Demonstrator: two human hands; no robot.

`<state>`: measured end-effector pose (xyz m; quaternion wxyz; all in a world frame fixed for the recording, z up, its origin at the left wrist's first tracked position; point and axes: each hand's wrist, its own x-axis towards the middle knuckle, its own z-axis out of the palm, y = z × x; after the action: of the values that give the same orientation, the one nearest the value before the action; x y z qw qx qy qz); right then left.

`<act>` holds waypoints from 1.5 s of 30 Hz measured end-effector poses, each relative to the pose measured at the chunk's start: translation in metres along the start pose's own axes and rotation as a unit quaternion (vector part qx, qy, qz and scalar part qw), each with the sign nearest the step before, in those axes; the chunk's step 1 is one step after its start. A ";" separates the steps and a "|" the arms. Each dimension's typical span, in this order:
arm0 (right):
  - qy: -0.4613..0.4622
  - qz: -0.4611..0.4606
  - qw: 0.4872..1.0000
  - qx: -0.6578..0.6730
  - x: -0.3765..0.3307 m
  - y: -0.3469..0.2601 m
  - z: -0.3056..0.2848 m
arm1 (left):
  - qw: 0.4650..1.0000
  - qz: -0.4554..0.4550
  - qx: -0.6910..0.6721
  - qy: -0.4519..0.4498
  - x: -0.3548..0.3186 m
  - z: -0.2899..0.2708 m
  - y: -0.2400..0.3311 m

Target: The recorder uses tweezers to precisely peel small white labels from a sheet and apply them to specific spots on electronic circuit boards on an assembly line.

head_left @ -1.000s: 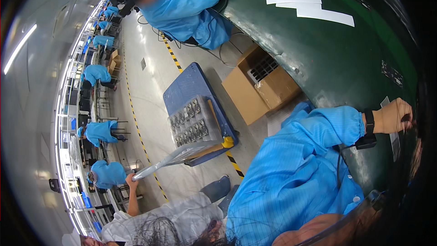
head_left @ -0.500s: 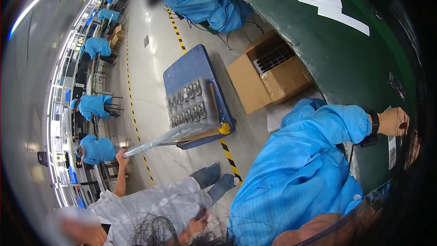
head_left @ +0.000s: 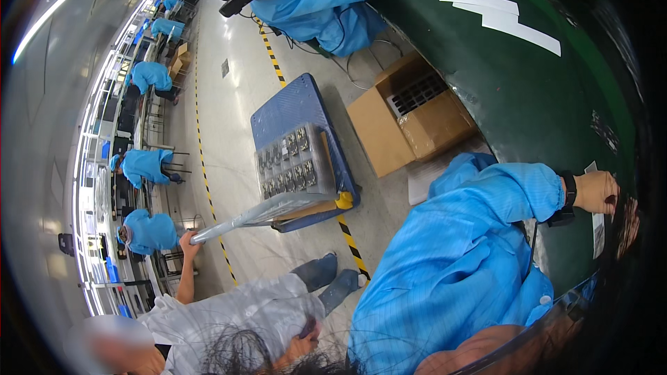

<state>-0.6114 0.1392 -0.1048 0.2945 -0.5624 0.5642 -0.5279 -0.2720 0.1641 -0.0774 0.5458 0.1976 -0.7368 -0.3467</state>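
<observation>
My right hand [head_left: 599,191] lies at the far right on the dark green table [head_left: 486,69], with a black watch on the wrist and a blue sleeve [head_left: 514,191] behind it. It rests beside a small white paper slip [head_left: 599,235]. Its fingers fade into the dark rim of the picture. My left hand is out of the picture. A person in white [head_left: 236,319] at the lower left holds up a long clear tray [head_left: 257,212] with one hand [head_left: 187,242].
A blue cart [head_left: 292,107] carrying trays of small parts [head_left: 295,160] stands on the floor beside an open cardboard box [head_left: 410,121]. Yellow-black tape [head_left: 351,243] marks the aisle. Several workers in blue sit along benches at left and top. White strips [head_left: 507,17] lie on the table.
The view has swung, so the cart and box sit lower and larger in the picture. The person in white has come further into view. My right hand stays on the table.
</observation>
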 end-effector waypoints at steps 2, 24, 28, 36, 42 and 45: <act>0.007 0.003 1.000 0.003 -0.004 -0.001 0.003 | 1.000 -0.025 -0.008 -0.004 -0.003 -0.002 0.003; -0.021 0.003 1.000 -0.018 -0.002 0.002 -0.003 | 1.000 -0.005 0.001 -0.026 -0.006 0.003 -0.001; -0.016 0.010 0.999 -0.038 -0.003 -0.001 0.005 | 1.000 -0.014 0.003 -0.027 -0.008 0.001 -0.001; -0.039 0.010 0.999 -0.006 -0.007 0.003 -0.005 | 1.000 -0.008 0.005 -0.027 -0.011 0.004 0.003; -0.043 0.012 0.999 -0.011 0.002 0.003 0.006 | 0.999 -0.007 0.013 -0.033 -0.011 -0.006 -0.001; -0.031 0.027 0.999 0.016 0.003 -0.001 0.011 | 0.999 -0.017 0.010 -0.043 -0.007 -0.013 0.004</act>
<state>-0.6014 0.1332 -0.1063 0.3345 -0.5582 0.5614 -0.5113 -0.2574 0.1677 -0.0770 0.5058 0.2005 -0.7594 -0.3568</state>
